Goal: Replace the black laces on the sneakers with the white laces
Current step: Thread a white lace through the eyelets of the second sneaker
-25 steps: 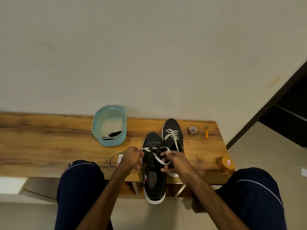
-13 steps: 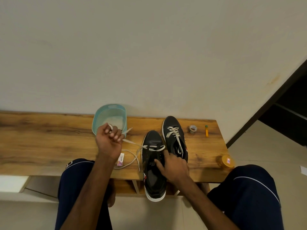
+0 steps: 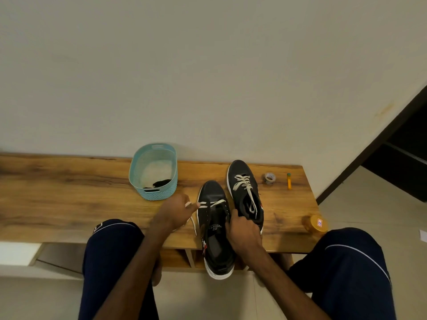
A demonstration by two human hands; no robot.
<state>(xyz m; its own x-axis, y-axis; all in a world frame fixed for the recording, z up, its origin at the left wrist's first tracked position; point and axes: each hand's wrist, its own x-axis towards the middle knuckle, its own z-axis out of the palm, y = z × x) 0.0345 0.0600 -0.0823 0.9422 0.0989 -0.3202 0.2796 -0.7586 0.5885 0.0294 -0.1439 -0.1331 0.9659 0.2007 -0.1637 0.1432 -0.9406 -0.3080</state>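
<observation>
Two black sneakers stand side by side on the wooden table (image 3: pixel 69 199). The near sneaker (image 3: pixel 213 229) overhangs the table's front edge and has a white lace (image 3: pixel 211 203) through its front eyelets only. My left hand (image 3: pixel 172 213) pinches that lace's end just left of the shoe. My right hand (image 3: pixel 241 229) grips the near sneaker's right side by the eyelets. The far sneaker (image 3: pixel 245 190) carries white lacing along its front. A black lace (image 3: pixel 159 183) lies in the teal basket (image 3: pixel 153 172).
A roll of clear tape (image 3: pixel 269 178) and a small orange tube (image 3: pixel 288 181) lie at the table's back right. An orange-lidded jar (image 3: pixel 317 225) stands at the front right corner. My knees frame the table's front edge; the wall is close behind.
My left hand, raised up by the basket with the lace drawn out half a second ago, has come back down beside the near sneaker. My right hand stays on the shoe.
</observation>
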